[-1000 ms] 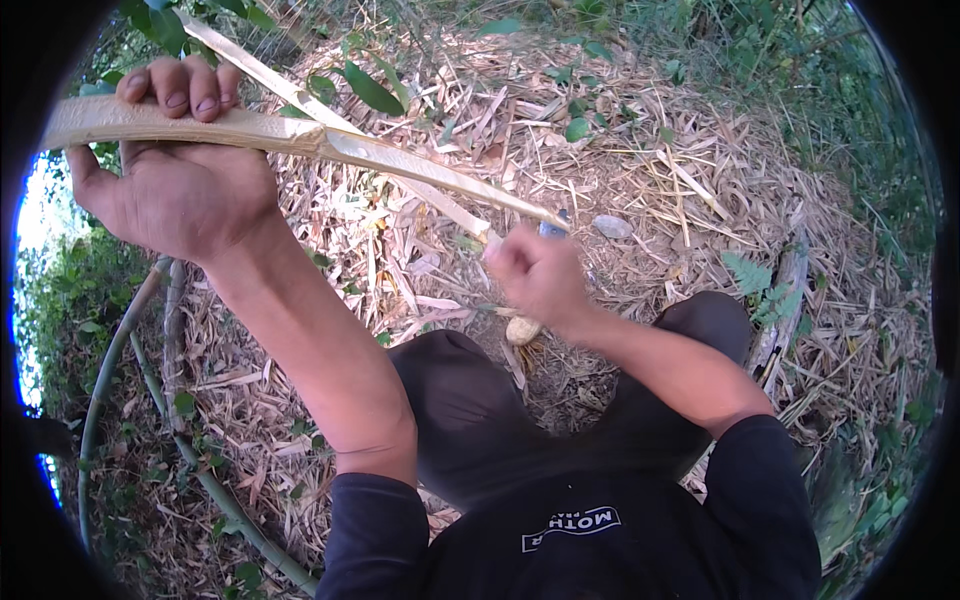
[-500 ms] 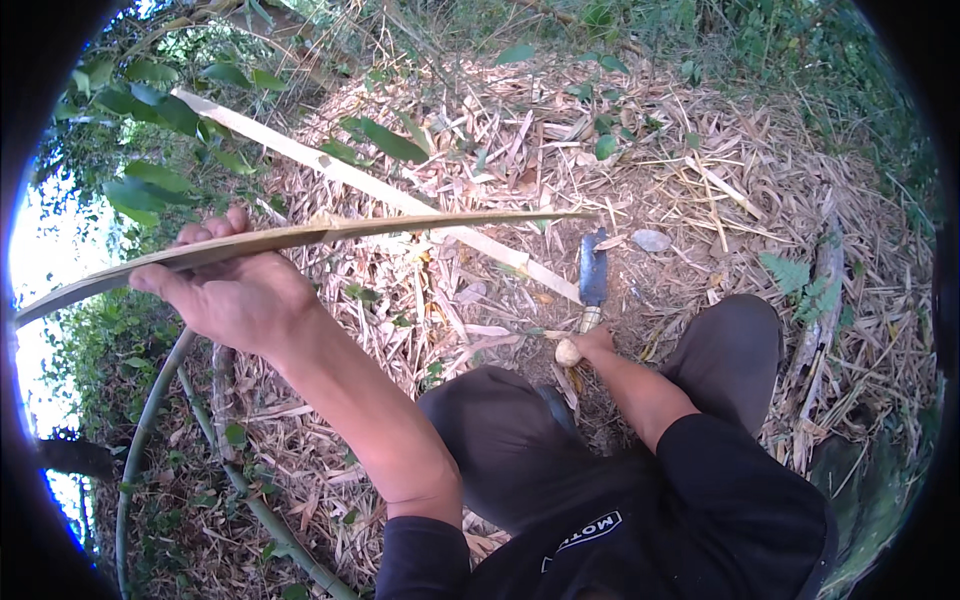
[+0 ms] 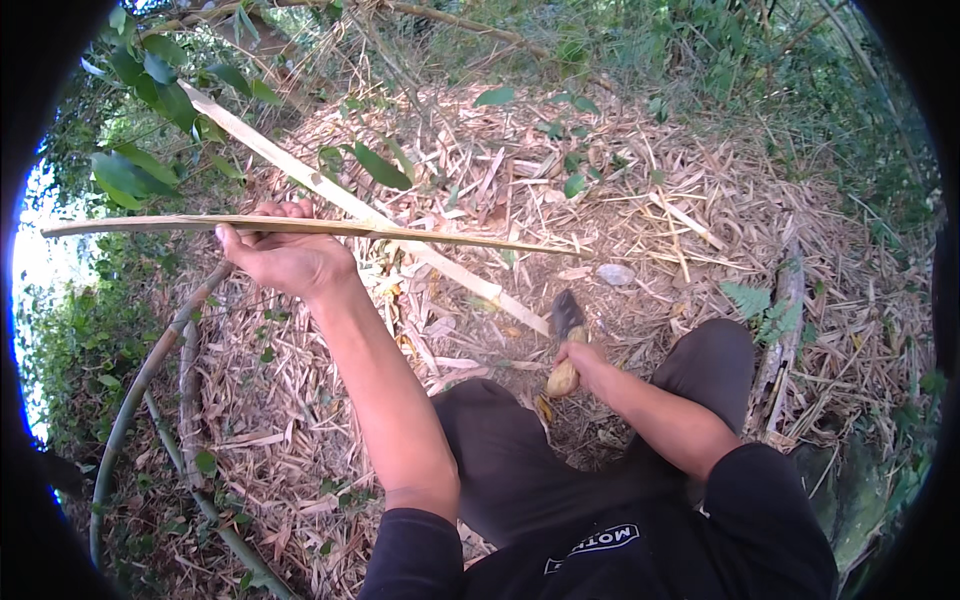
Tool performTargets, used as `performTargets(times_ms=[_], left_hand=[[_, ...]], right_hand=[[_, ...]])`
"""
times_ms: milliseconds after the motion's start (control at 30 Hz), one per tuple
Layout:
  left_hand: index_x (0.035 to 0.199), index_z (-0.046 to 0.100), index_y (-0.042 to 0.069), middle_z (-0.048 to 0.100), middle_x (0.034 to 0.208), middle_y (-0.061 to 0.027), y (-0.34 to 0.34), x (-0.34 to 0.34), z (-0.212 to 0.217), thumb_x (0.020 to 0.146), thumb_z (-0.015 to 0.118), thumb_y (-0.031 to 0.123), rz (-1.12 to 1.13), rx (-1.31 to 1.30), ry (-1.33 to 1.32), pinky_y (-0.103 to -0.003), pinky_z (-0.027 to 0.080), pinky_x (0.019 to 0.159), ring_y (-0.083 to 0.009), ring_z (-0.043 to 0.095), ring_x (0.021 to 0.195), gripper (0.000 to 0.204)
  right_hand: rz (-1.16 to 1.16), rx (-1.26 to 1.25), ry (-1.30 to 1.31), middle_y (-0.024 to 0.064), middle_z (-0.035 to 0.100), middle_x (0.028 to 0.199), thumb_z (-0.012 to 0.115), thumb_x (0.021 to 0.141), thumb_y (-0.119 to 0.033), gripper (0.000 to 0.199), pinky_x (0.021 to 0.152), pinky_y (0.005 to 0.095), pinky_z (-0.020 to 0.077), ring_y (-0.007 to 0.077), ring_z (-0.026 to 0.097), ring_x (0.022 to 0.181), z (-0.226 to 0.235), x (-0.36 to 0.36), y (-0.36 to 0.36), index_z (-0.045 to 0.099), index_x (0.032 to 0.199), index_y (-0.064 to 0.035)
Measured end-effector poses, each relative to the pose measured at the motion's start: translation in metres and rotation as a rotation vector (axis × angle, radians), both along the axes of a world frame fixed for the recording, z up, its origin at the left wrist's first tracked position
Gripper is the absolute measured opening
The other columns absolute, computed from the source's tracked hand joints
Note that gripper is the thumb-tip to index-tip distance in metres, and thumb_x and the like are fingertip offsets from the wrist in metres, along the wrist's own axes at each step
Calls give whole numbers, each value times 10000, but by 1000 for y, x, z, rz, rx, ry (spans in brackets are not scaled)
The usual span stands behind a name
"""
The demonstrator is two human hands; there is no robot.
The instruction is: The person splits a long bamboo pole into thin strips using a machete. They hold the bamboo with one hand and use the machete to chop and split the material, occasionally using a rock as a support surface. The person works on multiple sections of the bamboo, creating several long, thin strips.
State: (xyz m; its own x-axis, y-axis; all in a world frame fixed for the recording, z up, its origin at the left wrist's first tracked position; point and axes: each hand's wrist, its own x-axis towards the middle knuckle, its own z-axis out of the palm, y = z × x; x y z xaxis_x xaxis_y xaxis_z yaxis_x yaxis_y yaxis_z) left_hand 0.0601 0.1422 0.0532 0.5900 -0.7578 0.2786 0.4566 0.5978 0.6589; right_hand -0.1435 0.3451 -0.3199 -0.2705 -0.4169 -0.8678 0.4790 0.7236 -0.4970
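My left hand (image 3: 292, 258) is closed round a long, split bamboo strip (image 3: 440, 237), which it holds up off the ground at my left. The strip runs nearly level, its right end dipping slightly toward the middle. Low in front of my knees, my right hand (image 3: 585, 362) grips the pale wooden handle of a machete (image 3: 569, 315). Its dark blade points away from me and looks foreshortened. Beyond the held strip, a second pale bamboo strip (image 3: 300, 175) slants from the far left down toward the blade. The blade and the held strip are apart.
Dry bamboo leaves and shavings (image 3: 480, 180) cover the ground. Curved green stems (image 3: 150, 360) stand at the left, and leafy twigs (image 3: 130, 170) hang at the far left. A weathered log (image 3: 788, 320) lies at the right beside a fern (image 3: 750, 298). A grey stone (image 3: 616, 274) sits past the machete.
My left hand has moved right, carrying the bamboo strip, whose right end now dips lower. In my right hand the machete has turned, so less of its blade shows.
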Motion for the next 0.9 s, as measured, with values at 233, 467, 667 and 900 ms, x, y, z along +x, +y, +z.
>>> performTargets(times_ms=[233,467,667,900], left_hand=[[712,491,115,463,696,-34,-2,-7,-5,940,453,545,-145,-62,-16,-322,338,571,-172,408,607,488],[746,409,105,383,619,-62,10,-8,6,867,350,577,-145,-254,-306,-294,377,474,-166,376,529,491],[631,347,137,337,531,-30,23,-8,16,858,308,542,162,-136,-184,-257,268,404,-139,315,445,466],[620,333,148,340,522,-31,43,-17,32,894,272,541,228,-15,-255,-261,243,423,-140,322,456,483]], right_hand=[[299,-224,-171,80,634,801,610,971,-187,219,595,355,549,191,629,632,161,-28,78,561,1075,-1],[834,-664,570,219,662,842,690,787,-234,406,722,487,502,430,654,806,220,-13,28,487,1074,-31],[747,-540,464,204,690,878,696,756,-252,441,772,456,519,382,682,833,178,-9,57,617,1121,-16],[528,-739,663,110,576,631,674,787,-114,207,585,369,470,196,576,562,212,-14,44,603,919,29]])
